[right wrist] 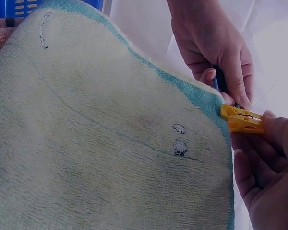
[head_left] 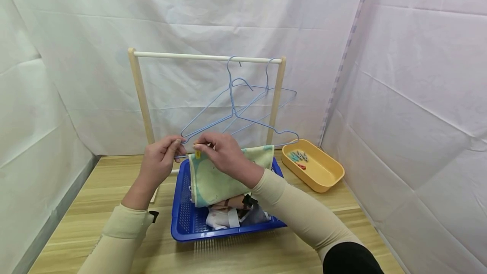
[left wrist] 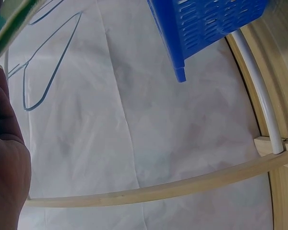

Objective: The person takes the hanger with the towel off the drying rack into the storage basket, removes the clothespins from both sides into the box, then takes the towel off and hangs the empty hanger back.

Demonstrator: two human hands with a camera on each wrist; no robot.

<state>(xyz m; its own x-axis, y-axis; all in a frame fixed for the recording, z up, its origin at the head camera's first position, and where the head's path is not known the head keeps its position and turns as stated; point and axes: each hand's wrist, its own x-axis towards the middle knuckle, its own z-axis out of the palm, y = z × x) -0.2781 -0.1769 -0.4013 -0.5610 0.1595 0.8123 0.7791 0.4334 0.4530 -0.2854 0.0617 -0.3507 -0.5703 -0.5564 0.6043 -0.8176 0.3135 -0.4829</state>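
Note:
A pale yellow-green towel [head_left: 218,183] with a teal edge hangs folded over the lower bar of a blue wire hanger [head_left: 262,122], in front of the rack. My left hand [head_left: 161,157] holds the hanger's left end between thumb and fingers. Close beside it, my right hand [head_left: 226,155] pinches a yellow clothespin [right wrist: 242,120] by its handle end. The clothespin's jaws are on the towel's top corner at the hanger bar, as the right wrist view shows. In the left wrist view only part of the left hand [left wrist: 7,163] appears, at the left edge.
A blue basket [head_left: 179,206] with several cloth items stands under the towel. Two more blue hangers hang on the rack's white rail [head_left: 179,56]. At the right, a yellow tray [head_left: 323,176] holds several clothespins [head_left: 298,156]. White sheets surround the wooden table [head_left: 114,189].

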